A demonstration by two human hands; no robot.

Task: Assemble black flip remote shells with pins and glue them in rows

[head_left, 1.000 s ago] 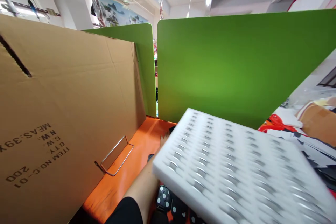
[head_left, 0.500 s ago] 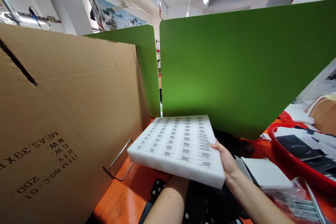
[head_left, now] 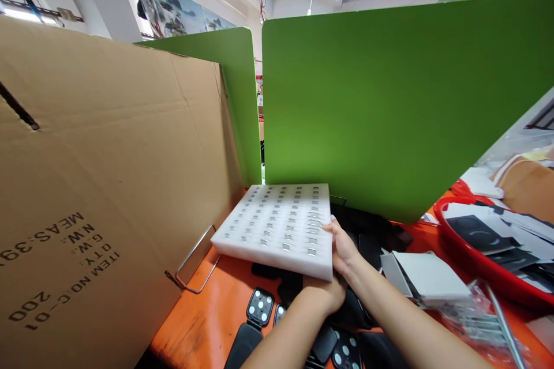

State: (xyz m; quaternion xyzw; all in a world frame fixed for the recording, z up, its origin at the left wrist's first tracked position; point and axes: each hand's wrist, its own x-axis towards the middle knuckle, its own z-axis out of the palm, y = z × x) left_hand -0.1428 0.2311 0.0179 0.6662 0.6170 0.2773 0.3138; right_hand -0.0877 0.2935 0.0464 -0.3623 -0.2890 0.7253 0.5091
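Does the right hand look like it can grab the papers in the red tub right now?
Probably not yet: the right hand is gripping the edge of the white foam block. If it let go, the red tub looks open on top, with the papers uncovered.

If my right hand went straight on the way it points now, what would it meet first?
The foam; your right hand is touching its right edge. Beyond that, perhaps the box or left green panel; depth is unclear.

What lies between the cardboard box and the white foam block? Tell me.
In the head view, a bent metal wire shows between the cardboard box and white foam block, with orange table below.
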